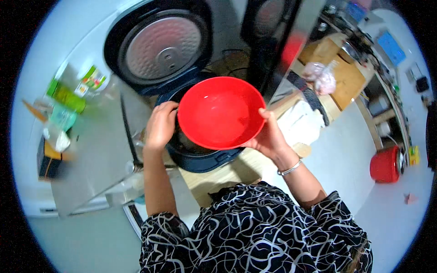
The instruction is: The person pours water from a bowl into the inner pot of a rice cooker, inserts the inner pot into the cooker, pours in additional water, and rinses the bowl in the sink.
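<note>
A red bowl (221, 111) is held over the open rice cooker (202, 164), its inside facing me. My right hand (271, 139) grips the bowl's right side, thumb on the rim and fingers underneath. Curled, my left hand (160, 125) is at the bowl's left edge, above the cooker's rim. Its fingertips are hidden, so whether it holds the bowl or the cooker cannot be seen. A small glint shows in the bowl; any liquid there is unclear. The cooker's lid (164, 43) stands raised behind, and the bowl covers most of the cooker's opening.
On the left, a grey surface (95, 150) bears a green packet (67, 95) and a white-and-green tub (94, 78). To the right are a cutting board (350, 88), a plastic bag (324, 82) and a white cloth (299, 123). A red container (385, 164) stands at far right.
</note>
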`<state>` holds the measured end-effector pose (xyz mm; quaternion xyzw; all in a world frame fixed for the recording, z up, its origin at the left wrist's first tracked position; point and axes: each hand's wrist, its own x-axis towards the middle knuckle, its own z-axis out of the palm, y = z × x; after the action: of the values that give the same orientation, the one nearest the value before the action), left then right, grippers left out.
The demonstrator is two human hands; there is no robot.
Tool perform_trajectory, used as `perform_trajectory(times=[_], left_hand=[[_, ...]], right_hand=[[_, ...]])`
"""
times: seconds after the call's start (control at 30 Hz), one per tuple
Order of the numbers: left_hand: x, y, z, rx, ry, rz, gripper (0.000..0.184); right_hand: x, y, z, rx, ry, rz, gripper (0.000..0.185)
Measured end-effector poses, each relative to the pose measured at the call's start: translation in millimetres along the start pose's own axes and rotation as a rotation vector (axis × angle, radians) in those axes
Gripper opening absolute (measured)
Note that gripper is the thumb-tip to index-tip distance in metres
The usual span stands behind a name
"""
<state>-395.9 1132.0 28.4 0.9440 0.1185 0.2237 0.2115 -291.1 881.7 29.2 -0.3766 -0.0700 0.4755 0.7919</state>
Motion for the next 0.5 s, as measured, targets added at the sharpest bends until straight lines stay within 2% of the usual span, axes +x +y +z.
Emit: perform_trajectory(times=[0.17, 0.27, 0.4, 0.43, 0.47, 0.5], left_hand=[[-0.3, 40.5, -0.8, -0.079, 0.097, 0.083, 0.019], [-4.0, 70.9, 5.7, -0.155, 0.129, 0.135, 0.022], [-10.9, 108.7, 40.4, -0.364, 0.216, 0.150, 0.025], [-14.6, 124.4, 50.0, -0.426, 0.155, 0.063, 0.026], [-15.4, 137.1, 63.7, -0.343, 0.169, 0.158, 0.026], [-16.7, 147.4, 76.7, -0.394, 0.074, 0.173, 0.025]], right_hand=[[-35.8, -9.1, 6.8, 0.090, 0.004, -0.077, 0.061], [-61.1, -16.9, -0.1, 0.158, 0.063, -0.047, 0.061], [-98.0, -32.3, -27.0, 0.202, 0.187, -0.199, 0.060], [-107.4, -36.8, -36.2, 0.183, 0.278, -0.248, 0.058], [-116.5, -39.7, -51.2, 0.247, 0.298, -0.276, 0.057], [-124.9, -45.3, -64.6, 0.237, 0.292, -0.326, 0.055]])
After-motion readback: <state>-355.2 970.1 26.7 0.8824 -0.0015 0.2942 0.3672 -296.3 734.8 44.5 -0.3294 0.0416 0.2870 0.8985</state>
